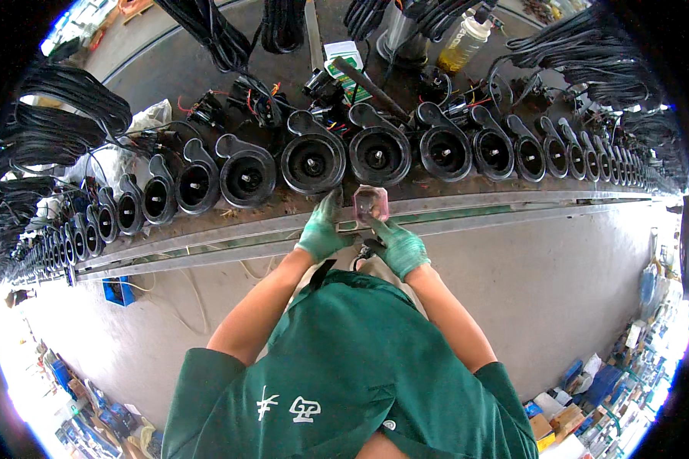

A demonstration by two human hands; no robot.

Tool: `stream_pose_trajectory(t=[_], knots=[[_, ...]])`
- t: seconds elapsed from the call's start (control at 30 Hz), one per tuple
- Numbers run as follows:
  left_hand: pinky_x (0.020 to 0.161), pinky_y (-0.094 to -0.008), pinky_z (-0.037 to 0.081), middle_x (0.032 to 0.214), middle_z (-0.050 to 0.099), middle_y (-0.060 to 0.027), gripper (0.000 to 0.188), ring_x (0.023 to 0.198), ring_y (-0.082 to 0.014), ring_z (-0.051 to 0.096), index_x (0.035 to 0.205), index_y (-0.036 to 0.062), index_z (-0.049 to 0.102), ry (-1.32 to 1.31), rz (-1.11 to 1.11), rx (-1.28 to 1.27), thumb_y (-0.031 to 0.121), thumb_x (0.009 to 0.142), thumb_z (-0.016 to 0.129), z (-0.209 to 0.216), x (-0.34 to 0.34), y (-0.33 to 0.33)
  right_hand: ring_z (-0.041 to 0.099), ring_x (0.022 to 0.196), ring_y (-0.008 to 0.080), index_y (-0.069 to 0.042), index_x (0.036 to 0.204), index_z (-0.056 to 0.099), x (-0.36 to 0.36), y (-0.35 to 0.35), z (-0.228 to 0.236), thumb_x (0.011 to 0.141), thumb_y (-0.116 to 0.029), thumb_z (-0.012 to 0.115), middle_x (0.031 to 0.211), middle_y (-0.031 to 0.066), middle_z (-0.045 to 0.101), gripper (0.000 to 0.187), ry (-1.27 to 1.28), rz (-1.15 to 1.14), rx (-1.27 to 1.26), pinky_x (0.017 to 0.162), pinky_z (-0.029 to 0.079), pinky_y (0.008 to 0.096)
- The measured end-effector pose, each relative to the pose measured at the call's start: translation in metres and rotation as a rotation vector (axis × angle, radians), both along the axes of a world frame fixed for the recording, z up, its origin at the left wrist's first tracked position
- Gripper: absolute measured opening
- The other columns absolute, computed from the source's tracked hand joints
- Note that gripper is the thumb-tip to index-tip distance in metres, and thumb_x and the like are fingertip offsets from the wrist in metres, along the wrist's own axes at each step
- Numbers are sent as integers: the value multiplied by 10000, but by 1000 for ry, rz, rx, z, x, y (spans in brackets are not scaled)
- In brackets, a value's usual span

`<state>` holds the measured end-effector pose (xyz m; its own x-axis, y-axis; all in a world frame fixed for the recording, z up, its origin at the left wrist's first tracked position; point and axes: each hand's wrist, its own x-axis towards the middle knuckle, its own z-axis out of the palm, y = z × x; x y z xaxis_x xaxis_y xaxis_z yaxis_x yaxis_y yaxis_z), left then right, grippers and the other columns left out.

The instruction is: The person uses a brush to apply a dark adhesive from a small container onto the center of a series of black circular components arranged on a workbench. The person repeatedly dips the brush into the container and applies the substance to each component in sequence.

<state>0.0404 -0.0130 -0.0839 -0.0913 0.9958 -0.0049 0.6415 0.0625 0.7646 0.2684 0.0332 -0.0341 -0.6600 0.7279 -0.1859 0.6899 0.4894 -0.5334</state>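
A long dark desk (153, 80) carries a row of round black cups (379, 155), with bundled black cables (589, 57) beyond. The green-gloved left hand (323, 232) sits just before one cup, its grip unclear. The right hand (400, 246) meets a small pink box (371, 200) at the desk's front edge; whether it grasps, I cannot tell.

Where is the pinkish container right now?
In the head view, the pinkish container is just above centre, at the right hand, right of the left hand.
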Motion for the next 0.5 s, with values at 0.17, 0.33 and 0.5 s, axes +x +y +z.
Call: stream_pose_trajectory(t=[0.17,0.33,0.5], knots=[[1185,-466,370,1484,484,-192,1324,1388,-392,440,1557,49,338,-13,-95,-128,553,515,981,-15,11,40,685,970,383,-155,1278,652,1,15,2,905,-186,694,1082,167,702,377,98,-39,-23,792,555,500],[1146,-454,397,1426,510,-172,1219,1303,-381,489,1472,59,435,-30,-80,-120,584,508,965,-31,18,38,690,903,396,-124,1190,687,10,21,0,894,-129,704,1010,168,713,296,365,-159,-56,776,554,497],[1109,-470,410,1361,537,-146,1125,1273,-362,502,1426,81,490,150,-85,-43,630,545,925,-35,27,39,704,825,357,-84,1085,676,9,19,-4,873,-122,781,983,172,718,240,444,-358,-71,722,557,403]])
